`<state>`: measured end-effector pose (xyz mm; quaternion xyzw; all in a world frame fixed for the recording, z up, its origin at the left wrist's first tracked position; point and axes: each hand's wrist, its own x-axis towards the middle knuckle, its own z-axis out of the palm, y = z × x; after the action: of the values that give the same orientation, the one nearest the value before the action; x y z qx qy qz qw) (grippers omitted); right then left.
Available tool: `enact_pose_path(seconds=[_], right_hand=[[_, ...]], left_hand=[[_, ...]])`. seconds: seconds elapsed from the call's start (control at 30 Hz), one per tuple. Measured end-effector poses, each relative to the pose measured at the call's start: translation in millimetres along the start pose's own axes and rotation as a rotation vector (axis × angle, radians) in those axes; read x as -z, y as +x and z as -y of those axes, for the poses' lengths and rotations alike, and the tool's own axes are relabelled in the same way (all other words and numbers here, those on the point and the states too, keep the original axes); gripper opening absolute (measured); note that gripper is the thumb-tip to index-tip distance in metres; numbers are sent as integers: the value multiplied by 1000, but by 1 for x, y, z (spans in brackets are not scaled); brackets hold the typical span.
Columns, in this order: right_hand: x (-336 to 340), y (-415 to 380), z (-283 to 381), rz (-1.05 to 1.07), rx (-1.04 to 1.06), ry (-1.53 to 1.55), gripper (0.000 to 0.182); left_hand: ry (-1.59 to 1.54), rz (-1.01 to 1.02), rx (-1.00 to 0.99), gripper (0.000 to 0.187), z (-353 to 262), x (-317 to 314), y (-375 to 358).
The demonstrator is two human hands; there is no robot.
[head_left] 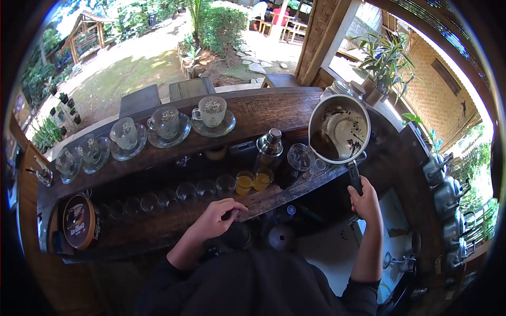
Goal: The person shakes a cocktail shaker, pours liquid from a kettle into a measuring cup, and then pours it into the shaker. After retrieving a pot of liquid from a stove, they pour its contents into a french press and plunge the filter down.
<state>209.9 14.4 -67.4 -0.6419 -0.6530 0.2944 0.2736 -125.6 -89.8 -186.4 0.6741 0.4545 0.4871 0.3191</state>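
Note:
My right hand (365, 199) is wrapped around the black handle of a metal saucepan (345, 124), raised over the right part of the counter. The pan is tilted, with dark liquid pooled at its lower left and dark bits stuck to the inside. My left hand (219, 217) hovers by the counter's near edge, fingers loosely bent and thumb apart, with nothing visible in it. Close to it are two glasses of orange liquid (244, 183) and a row of empty-looking glasses (186, 191). A clear glass (301, 157) stands just left of the pan, beside a metal shaker (270, 143).
Several glass cups (212, 111) on saucers line the raised wooden bar (258, 113). A round brown tub (79, 221) sits at the left end. Metal pots (447, 189) hang or stand along the right side. Below my right arm is a sink (387, 239) with a tap.

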Motion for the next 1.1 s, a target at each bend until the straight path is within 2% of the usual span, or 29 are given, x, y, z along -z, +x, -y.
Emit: enact_pose_path(seconds=[0.23,1.1], right_hand=[[-3,-4,3,-18,-29,-82,31],[-14,-5,-21,-100,102,-226,39]], left_hand=[[10,-3,14,20,1,-1,-1],[10,7,-18,19,4,-7,0]])
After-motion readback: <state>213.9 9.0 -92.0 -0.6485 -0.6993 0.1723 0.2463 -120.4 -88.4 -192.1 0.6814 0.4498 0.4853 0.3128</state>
